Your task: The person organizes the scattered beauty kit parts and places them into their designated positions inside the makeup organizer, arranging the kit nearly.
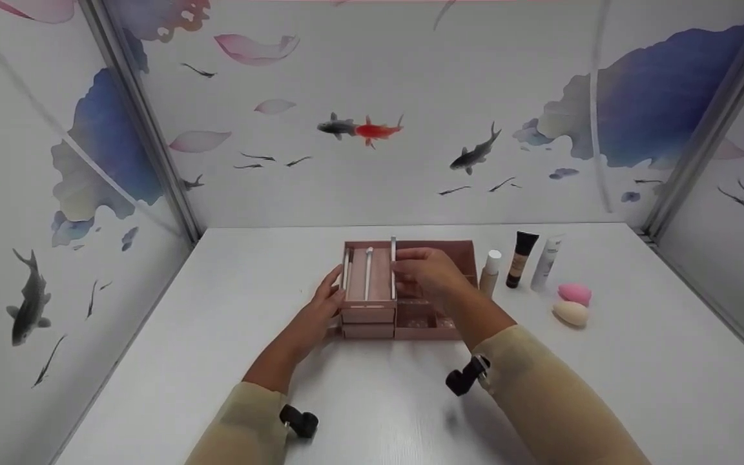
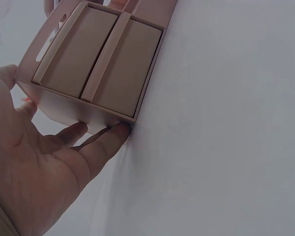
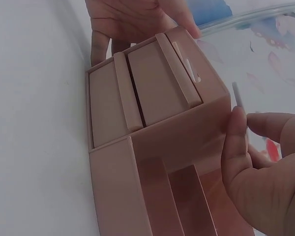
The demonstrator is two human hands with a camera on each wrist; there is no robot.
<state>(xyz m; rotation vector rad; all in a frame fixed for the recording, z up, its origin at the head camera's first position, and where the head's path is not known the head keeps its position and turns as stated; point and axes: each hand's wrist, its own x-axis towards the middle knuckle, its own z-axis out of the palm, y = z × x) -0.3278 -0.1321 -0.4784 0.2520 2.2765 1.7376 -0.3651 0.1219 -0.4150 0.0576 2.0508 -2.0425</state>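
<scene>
A pink makeup organizer (image 1: pixel 369 315) stands on the table, with two drawers on its left and open compartments on its right. My left hand (image 1: pixel 312 318) rests on its left side, fingers spread along the wall and thumb at the top edge. Between thumb and fingertips, my right hand (image 1: pixel 433 274) pinches a slim white stick (image 1: pixel 393 268), its kind not clear. That stick is upright at the inner edge of the top tray. Another slim white stick (image 1: pixel 368 274), like a makeup brush, lies in the tray. More thin sticks (image 1: pixel 347 268) lie along the tray's left edge.
Right of the organizer stand a bottle with a white cap (image 1: pixel 491 268), a black-capped tube (image 1: pixel 520 259) and a white tube (image 1: pixel 546 261). Pink (image 1: pixel 575 294) and beige (image 1: pixel 570 314) makeup sponges lie farther right. Printed panels (image 1: pixel 411 77) wall in the white table (image 1: pixel 249 258).
</scene>
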